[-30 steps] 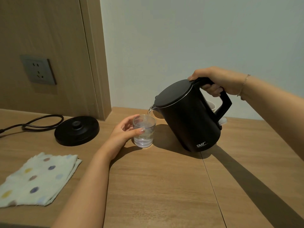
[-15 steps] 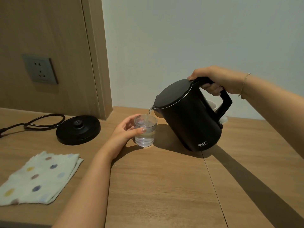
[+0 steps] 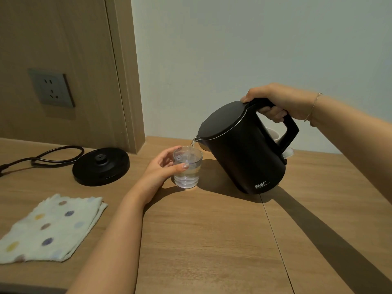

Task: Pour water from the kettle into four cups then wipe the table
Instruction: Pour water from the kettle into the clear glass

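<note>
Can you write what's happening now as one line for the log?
step: pouring | right hand: tilts kettle | left hand: holds glass | cloth: unused

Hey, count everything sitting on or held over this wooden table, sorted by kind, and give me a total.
Black electric kettle: 1
Black round kettle base: 1
Clear glass cup: 1
White cups partly hidden behind the kettle: at least 1
Folded white dotted cloth: 1
Total: at least 5

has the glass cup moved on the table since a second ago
No. The glass cup sits at the same spot relative to the kettle base and the table seam, held by the left hand.
</note>
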